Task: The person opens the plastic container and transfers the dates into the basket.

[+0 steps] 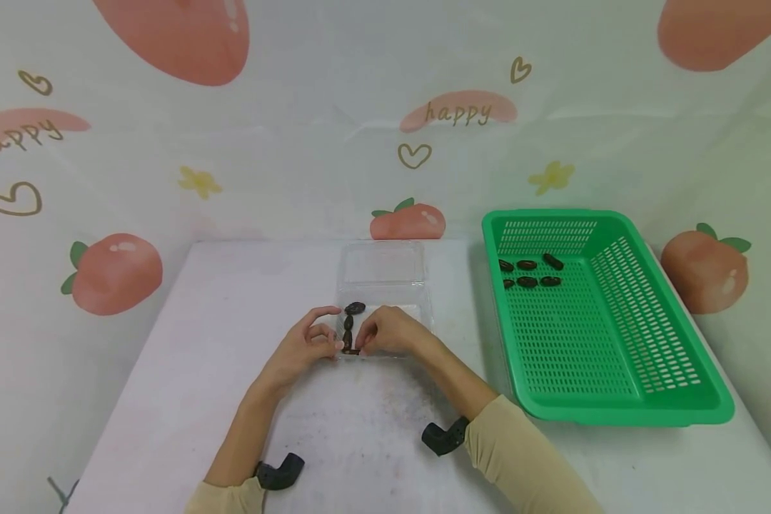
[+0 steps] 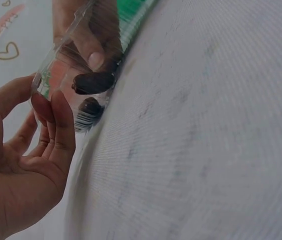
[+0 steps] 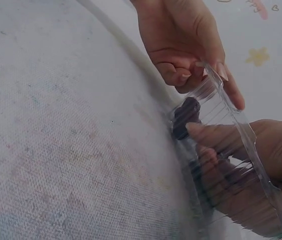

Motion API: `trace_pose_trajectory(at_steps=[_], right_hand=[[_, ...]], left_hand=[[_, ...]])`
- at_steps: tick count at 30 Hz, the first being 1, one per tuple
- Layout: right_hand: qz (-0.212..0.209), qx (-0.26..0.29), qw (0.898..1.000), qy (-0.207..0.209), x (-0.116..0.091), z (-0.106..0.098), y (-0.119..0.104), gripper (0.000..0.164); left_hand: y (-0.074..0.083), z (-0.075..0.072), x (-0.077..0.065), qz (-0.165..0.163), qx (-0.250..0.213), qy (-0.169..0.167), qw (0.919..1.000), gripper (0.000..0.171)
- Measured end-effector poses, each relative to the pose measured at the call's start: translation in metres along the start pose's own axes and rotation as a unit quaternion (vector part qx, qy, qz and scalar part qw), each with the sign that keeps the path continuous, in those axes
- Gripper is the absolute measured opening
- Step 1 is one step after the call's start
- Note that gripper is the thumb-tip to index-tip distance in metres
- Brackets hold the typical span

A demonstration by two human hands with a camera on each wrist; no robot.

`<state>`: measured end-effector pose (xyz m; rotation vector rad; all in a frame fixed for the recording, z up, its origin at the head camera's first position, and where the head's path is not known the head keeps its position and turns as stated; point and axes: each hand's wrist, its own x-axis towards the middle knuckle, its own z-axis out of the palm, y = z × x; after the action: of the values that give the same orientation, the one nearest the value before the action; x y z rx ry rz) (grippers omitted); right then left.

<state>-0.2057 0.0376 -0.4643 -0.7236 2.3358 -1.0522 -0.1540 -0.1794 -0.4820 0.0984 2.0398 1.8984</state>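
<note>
A clear plastic clamshell box (image 1: 417, 312) lies with its lid (image 1: 383, 263) folded back on the white table. My left hand (image 1: 308, 345) pinches the left part of its rim between thumb and fingers, as the left wrist view shows. Reaching into the box, my right hand (image 1: 392, 330) has its thumb and curled fingers on a dark brown date (image 2: 93, 83) at the front left corner. More dates, one of them a date (image 1: 355, 308) farther back, form a line along the left wall. Seen through the plastic, the right fingers (image 3: 221, 182) are partly blurred.
At the right stands a green perforated basket (image 1: 617, 414) with several dates (image 1: 527, 282) near its back left corner. Black wrist mounts (image 1: 281, 472) sit on both forearms. A printed cloth (image 1: 308, 143) hangs behind the table (image 1: 186, 400).
</note>
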Motion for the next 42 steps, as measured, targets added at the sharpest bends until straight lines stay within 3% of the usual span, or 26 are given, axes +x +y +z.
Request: trace_pose_trajectory(at_steps=[13, 19, 26, 33, 42], right_hand=[[0.008, 0.007, 1.0, 0.006, 0.0, 0.003, 0.0, 0.004], [0.025, 0.058, 0.998, 0.021, -0.001, 0.001, 0.003, 0.007], [0.047, 0.181, 0.982, 0.03, -0.003, -0.002, 0.002, 0.006], [0.035, 0.177, 0.982, 0.064, -0.01, -0.009, -0.004, 0.008], [0.026, 0.215, 0.972, 0.089, -0.026, -0.026, -0.02, 0.01]], left_hand=[[0.0, 0.0, 0.0, 0.002, -0.002, -0.003, 1.0, 0.064], [-0.001, 0.0, 0.001, 0.004, -0.002, -0.007, 1.0, 0.064], [0.001, 0.0, -0.001, -0.004, -0.009, -0.001, 1.0, 0.063], [0.001, 0.0, -0.001, -0.002, -0.012, -0.002, 0.9999, 0.062], [-0.001, -0.001, 0.0, 0.003, -0.009, -0.003, 1.0, 0.062]])
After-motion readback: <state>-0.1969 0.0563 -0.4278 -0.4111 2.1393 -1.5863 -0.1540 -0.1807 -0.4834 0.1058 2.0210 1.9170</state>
